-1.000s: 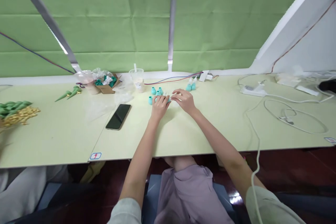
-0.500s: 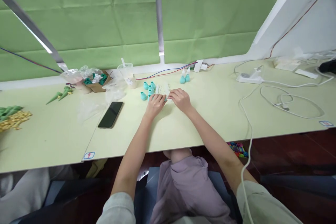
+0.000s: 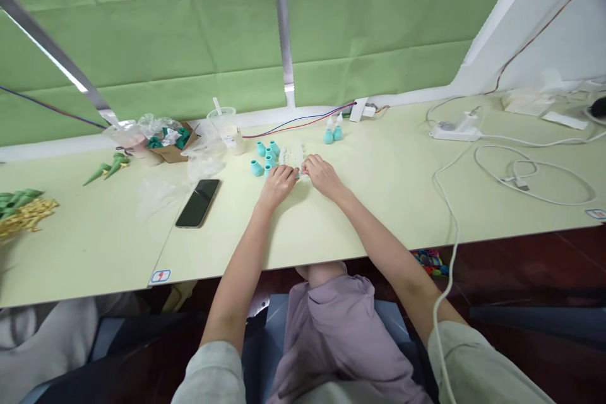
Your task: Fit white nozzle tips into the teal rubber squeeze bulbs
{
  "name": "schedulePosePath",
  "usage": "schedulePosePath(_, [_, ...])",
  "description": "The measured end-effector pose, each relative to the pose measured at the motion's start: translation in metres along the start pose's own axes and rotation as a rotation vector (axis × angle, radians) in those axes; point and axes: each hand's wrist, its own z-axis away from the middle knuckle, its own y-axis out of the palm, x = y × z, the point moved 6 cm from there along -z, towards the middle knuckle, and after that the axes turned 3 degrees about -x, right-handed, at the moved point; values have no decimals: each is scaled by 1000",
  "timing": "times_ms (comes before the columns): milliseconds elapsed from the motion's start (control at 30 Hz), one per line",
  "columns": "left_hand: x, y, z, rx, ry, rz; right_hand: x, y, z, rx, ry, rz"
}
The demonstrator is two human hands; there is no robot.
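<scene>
My left hand (image 3: 279, 185) and my right hand (image 3: 322, 175) meet near the middle of the table, their fingers pinched close together. Between the fingertips a little turquoise shows, but what each hand grips is too small and covered to name. Just beyond them lies a cluster of small white pieces (image 3: 290, 155). Several turquoise hollow bulb-shaped pieces (image 3: 256, 168) stand to the left of my left hand. Two more turquoise bulbs with pointed white tips (image 3: 338, 132) stand upright farther back on the right.
A black phone (image 3: 199, 203) lies left of my arm. Behind it are clear plastic bags (image 3: 206, 161), a lidless-looking plastic cup (image 3: 230, 132) with a straw and a small cardboard box (image 3: 173, 151). White cables (image 3: 534, 164) and a power strip (image 3: 455, 132) occupy the right side.
Both hands stay together at nearly the same spot; the right fingers are curled slightly more. The whole view has shifted a little.
</scene>
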Motion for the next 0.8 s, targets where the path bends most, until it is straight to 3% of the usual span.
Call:
schedulePosePath(200, [5,2,1,16,-39,18,-12,-12,1,-99,140,-136])
schedulePosePath(367, [9,3,2,11,-94,56,0,-18,3,-85,-70,-42])
schedulePosePath(533, [4,1,0,8,-42,73,2,-16,8,-93,-137,96])
schedulePosePath(800, [1,3,1,46,16,99,5,-5,10,36,-211,204])
